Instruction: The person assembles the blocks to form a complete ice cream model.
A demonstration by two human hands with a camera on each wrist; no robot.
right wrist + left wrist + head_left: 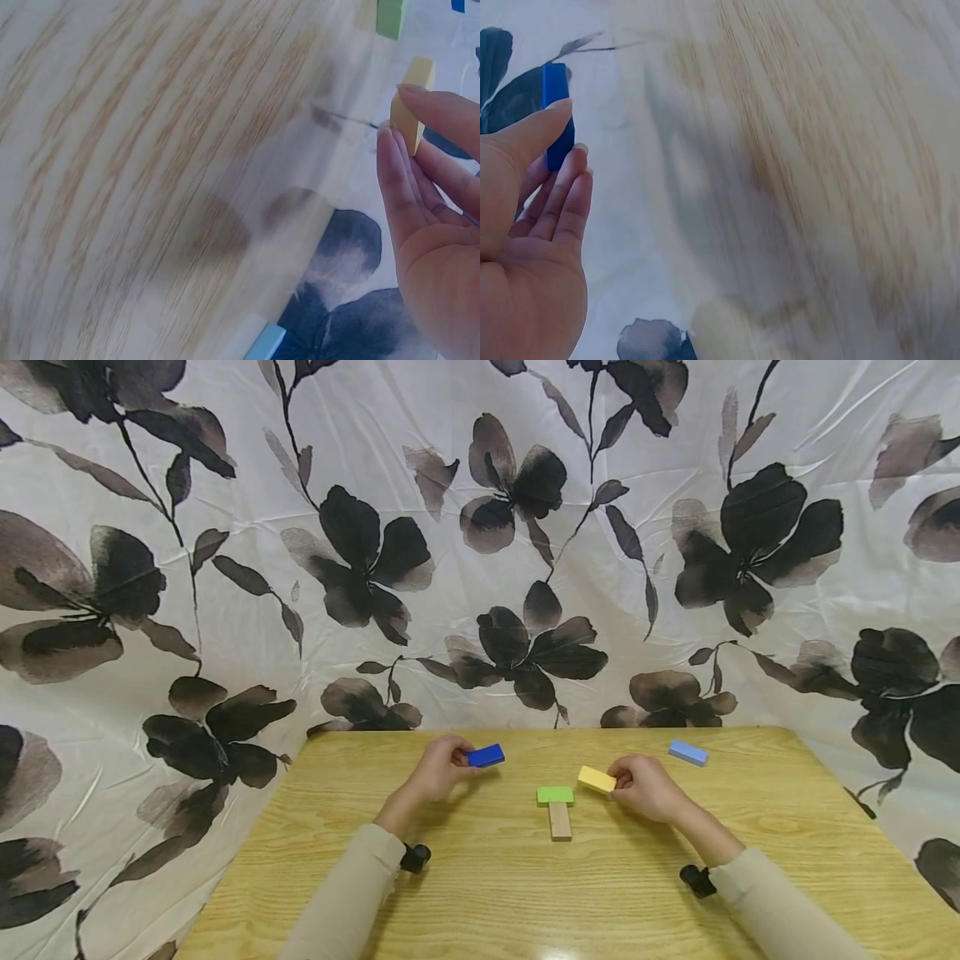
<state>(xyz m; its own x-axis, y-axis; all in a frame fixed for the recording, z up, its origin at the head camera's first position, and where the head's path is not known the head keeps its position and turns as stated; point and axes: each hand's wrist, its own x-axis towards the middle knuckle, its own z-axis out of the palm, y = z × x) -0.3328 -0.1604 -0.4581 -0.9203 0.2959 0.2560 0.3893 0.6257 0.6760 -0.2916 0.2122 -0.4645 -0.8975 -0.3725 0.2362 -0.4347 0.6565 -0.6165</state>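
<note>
My left hand [442, 768] pinches a dark blue block [487, 756] by its left end, thumb on one side and fingers on the other. In the left wrist view the blue block [558, 112] stands out past the thumb tip. On the right, a yellow block [597, 780] is pinched at one end by my right hand [647, 787]; the right wrist view shows this yellow block [412, 105] between thumb and fingertips. Between the hands, a green block [555, 795] lies crosswise at the far end of a plain wooden block [559, 823], forming a T shape on the table.
A light blue block [687, 753] lies near the far right edge of the wood-grain table [480, 893]. Behind the table and along its sides hangs a white cloth [465, 585] with dark flowers. Each wrist wears a small black camera.
</note>
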